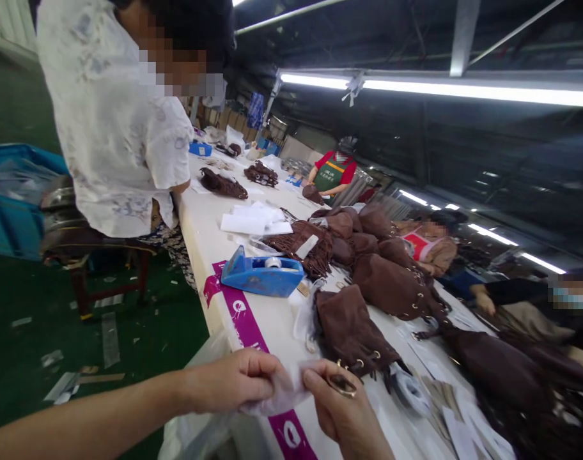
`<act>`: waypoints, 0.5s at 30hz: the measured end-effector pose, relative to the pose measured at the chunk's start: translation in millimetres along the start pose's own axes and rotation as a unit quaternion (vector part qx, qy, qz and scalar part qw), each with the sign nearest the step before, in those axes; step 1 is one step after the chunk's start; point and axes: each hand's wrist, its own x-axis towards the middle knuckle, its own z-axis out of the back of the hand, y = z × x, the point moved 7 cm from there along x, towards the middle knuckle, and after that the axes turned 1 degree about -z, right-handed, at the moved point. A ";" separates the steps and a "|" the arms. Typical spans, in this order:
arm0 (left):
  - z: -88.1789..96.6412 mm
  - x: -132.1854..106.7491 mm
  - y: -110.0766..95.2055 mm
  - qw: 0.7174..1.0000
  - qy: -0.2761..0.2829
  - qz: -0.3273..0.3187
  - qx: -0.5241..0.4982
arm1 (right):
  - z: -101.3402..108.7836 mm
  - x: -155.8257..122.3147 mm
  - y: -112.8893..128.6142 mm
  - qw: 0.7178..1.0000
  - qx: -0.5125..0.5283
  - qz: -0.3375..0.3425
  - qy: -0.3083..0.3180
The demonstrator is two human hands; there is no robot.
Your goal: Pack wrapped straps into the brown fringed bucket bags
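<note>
Near the table's front edge, my left hand (241, 383) pinches a thin whitish sheet (284, 395); whether it is tissue paper or plastic film I cannot tell. My right hand (339, 406) pinches the other side of that sheet. A gold-coloured ring-shaped piece (342, 384) shows at the right hand's fingers; whether worn or held is unclear. Just beyond is a brown soft drawstring bag (351, 326) with gold eyelets. The blue tape dispenser (263, 276) stands past my left hand. Below my hands hangs a translucent plastic bag (195, 431).
Several brown bags (392, 284) cover the right of the white table (202, 223). White papers (256, 218) and a tape roll (411, 391) lie on it. A person (114, 128) sits at left, by a blue crate (13, 223). Other people work farther along.
</note>
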 end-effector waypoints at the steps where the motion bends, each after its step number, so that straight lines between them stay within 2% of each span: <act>1: -1.7 2.0 -0.5 1.000 0.006 -0.002 0.023 | 0.9 1.1 0.3 1.000 -0.021 0.009 -0.009; 3: -2.2 7.8 -2.9 0.996 -0.013 -0.014 0.092 | 2.2 3.7 0.7 0.997 -0.059 0.030 -0.026; 6: 2.6 20.9 -5.8 0.979 -0.105 -0.037 0.168 | 4.4 7.3 -0.7 0.992 -0.099 0.054 -0.051; 8: 2.5 31.4 -3.4 0.978 -0.136 -0.049 0.154 | 7.3 7.9 -2.1 0.990 -0.109 0.067 -0.058; 11: 3.6 44.1 3.4 0.983 -0.144 -0.062 0.092 | 14.8 2.2 -0.4 0.987 -0.120 0.088 -0.057; 15: 14.3 45.8 14.9 0.986 -0.161 -0.029 0.019 | 25.2 -12.2 4.7 0.986 -0.147 0.074 -0.036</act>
